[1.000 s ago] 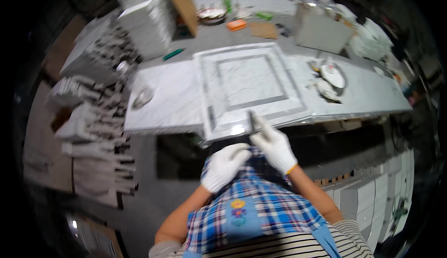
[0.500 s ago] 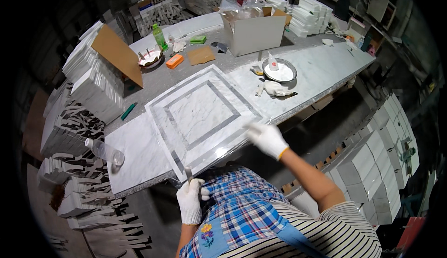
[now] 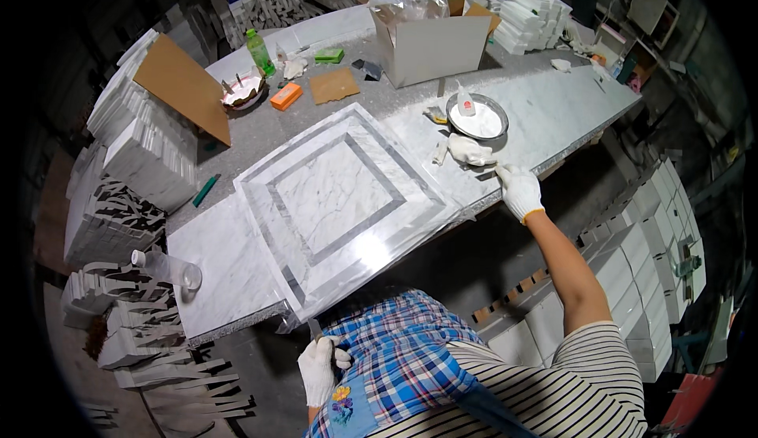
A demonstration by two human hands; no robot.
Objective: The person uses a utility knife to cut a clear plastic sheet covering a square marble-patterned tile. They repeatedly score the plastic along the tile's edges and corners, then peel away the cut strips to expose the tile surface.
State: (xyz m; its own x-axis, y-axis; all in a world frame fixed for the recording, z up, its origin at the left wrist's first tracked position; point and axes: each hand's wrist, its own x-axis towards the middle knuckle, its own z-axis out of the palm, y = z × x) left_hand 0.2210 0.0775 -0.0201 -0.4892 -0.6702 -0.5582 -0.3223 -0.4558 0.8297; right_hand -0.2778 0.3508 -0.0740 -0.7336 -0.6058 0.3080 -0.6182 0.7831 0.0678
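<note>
A square marble panel with grey inlaid bands (image 3: 339, 193) lies slantwise on the worktable in front of me. My left hand (image 3: 320, 368), in a white knit glove, is closed around a thin grey flat strip (image 3: 315, 329), which points up toward the panel's near corner. My right hand (image 3: 519, 189), gloved too, is at the table's front edge, right of the panel. Its fingertips are drawn together at the dark end beside a crumpled white cloth (image 3: 471, 151); what they pinch is too small to name. Behind the cloth is a round bowl of white powder (image 3: 491, 131) with a small white bottle (image 3: 466, 105) in it.
A clear plastic bottle (image 3: 167, 269) lies at the left. Farther back are an orange box (image 3: 286, 97), a green bottle (image 3: 259, 52), a cardboard piece (image 3: 334, 86) and a large carton (image 3: 434, 51). Stacked white slabs (image 3: 154, 150) stand left, white boxes (image 3: 624, 280) lower right.
My right hand has moved right and away from me, from the panel's right edge to the white cloth. My left hand has dropped slightly, still holding the strip.
</note>
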